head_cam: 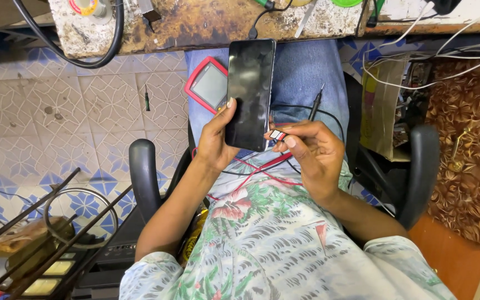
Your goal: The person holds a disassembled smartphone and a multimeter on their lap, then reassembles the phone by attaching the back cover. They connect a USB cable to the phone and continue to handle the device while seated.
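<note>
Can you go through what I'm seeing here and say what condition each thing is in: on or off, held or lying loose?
phone: screen dark, held upright in the left hand.
small card tray: pinched in the right hand, at the phone's edge.
multimeter: lying on the lap, display blank.
probe: loose on the lap.

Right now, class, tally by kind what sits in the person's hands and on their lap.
Phone: 1, in the left hand
Small card: 1, in the right hand
Probe: 1
Red meter: 1
Total: 4
</note>
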